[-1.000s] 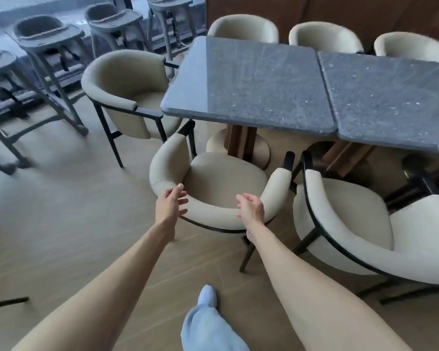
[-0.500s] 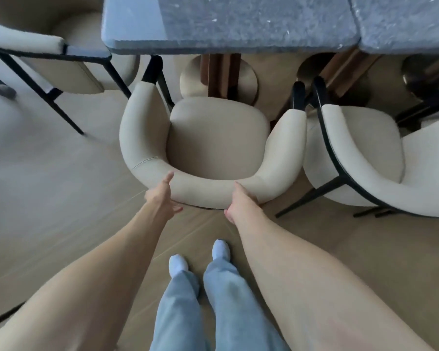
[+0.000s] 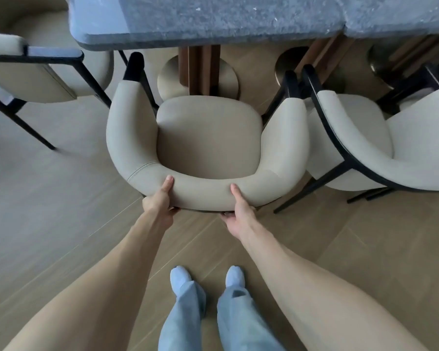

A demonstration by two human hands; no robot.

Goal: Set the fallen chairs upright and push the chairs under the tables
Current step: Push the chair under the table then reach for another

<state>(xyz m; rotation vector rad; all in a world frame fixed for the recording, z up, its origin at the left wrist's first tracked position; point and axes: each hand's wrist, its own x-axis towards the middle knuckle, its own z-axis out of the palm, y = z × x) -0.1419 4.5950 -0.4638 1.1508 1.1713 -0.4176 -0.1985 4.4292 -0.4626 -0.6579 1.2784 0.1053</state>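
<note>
- Head view looked down on a cream upholstered chair, standing upright on a wood-plank floor with its open front facing the tabletop.
- That chair had a curved, padded backrest wrapping round into two armrests, a squarish seat cushion with rounded corners, a visible seam on the left bend of the backrest, and black legs with black caps at the arm ends.
- Its arm ends reached just to the near edge of the dark grey speckled tabletop, while the seat lay in front of the wooden pedestal with its round metallic base.
- The left hand gripped the rear of the backrest, thumb on top and fingers curled underneath.
- The right hand gripped the same backrest just to the right, thumb likewise up on the padding, fingers wrapped below.
- A matching chair stood close on the right, tilted in the view, and another stood at the left beside the tabletop.
- No brand, label or writing could be read anywhere.
</note>
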